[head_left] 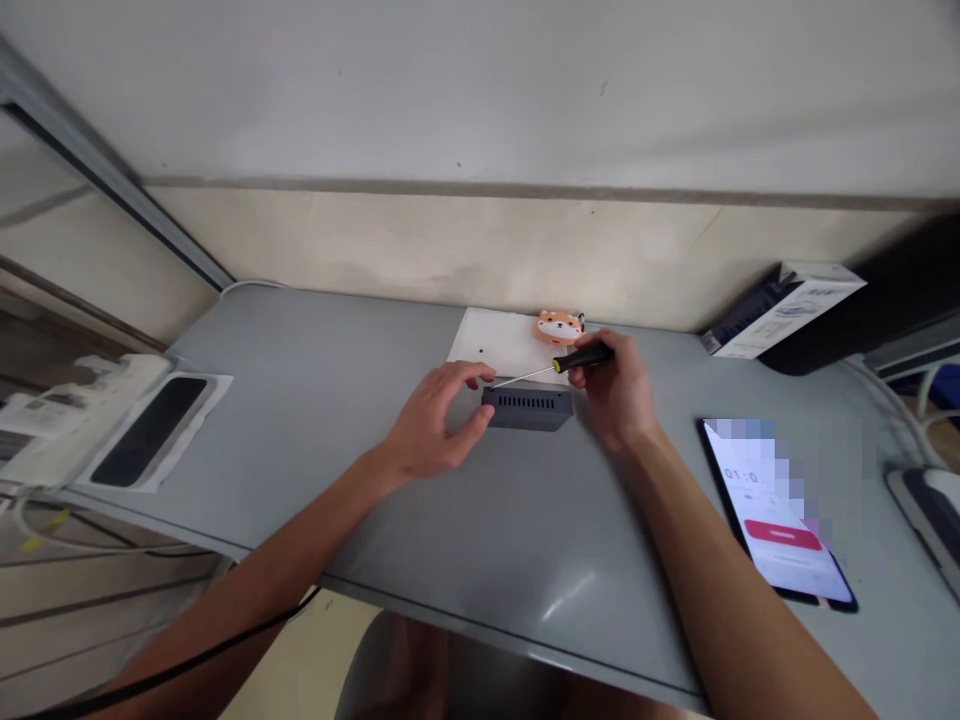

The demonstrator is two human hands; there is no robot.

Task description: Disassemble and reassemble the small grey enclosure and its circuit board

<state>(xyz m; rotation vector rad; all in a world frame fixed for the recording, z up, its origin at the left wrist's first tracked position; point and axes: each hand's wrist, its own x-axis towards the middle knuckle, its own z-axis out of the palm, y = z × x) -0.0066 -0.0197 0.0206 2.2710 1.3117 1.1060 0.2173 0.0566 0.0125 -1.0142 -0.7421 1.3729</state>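
A small dark grey box with a row of vent slots [529, 415] lies on the table in front of me. My left hand [442, 415] is at its left end, thumb against the front face and forefinger curled by the back edge. My right hand [619, 390] grips a screwdriver [589, 357] with a black and yellow handle. Its thin metal shaft points left, and the tip meets the box's upper left corner, close to my left fingertips. Behind the box lies a white sheet [499, 335] with a small dark speck on it.
An orange animal-face case [559, 327] sits on the sheet. To the right are a lit tablet [776, 520], a box [787, 310] and a black cylinder [847, 300]. A dark phone-shaped item [150, 430] and a power strip [82, 420] lie left. A wall closes the back.
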